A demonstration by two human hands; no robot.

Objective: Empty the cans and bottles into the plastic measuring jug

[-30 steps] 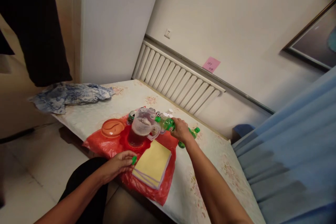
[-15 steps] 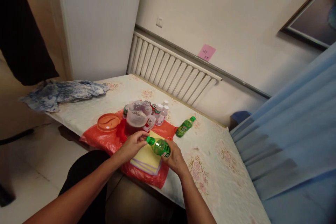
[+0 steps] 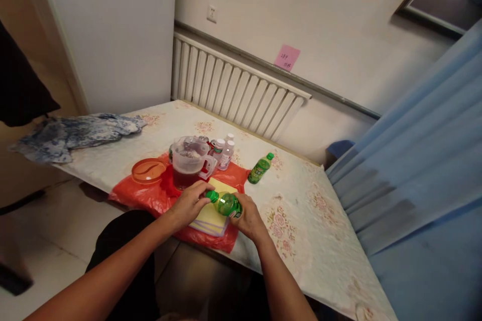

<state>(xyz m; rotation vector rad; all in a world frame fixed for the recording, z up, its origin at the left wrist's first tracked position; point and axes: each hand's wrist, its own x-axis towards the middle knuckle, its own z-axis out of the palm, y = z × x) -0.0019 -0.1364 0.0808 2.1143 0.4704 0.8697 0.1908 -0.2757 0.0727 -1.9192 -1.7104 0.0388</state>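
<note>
The person's right hand (image 3: 248, 216) is wrapped around the body of a green-labelled plastic bottle (image 3: 229, 204), which lies tilted over the tablecloth, its neck toward the left hand (image 3: 190, 204). The left hand's fingers pinch the bottle's green cap (image 3: 213, 196). Below the bottle, a folded yellow cloth (image 3: 213, 222) rests on a red plastic bag (image 3: 226, 243) spread over the floral tablecloth (image 3: 301, 241). Beyond the left hand stands a clear plastic pitcher (image 3: 188, 163) holding dark liquid, with an orange lid (image 3: 148, 171) beside it. Small white-capped bottles (image 3: 226, 154) stand just behind the pitcher's handle, and a second green bottle (image 3: 260, 168) stands to their right. Farther back, a blue-and-white patterned cloth (image 3: 90, 133) lies crumpled, and a white radiator (image 3: 233, 88) lines the wall.
</note>
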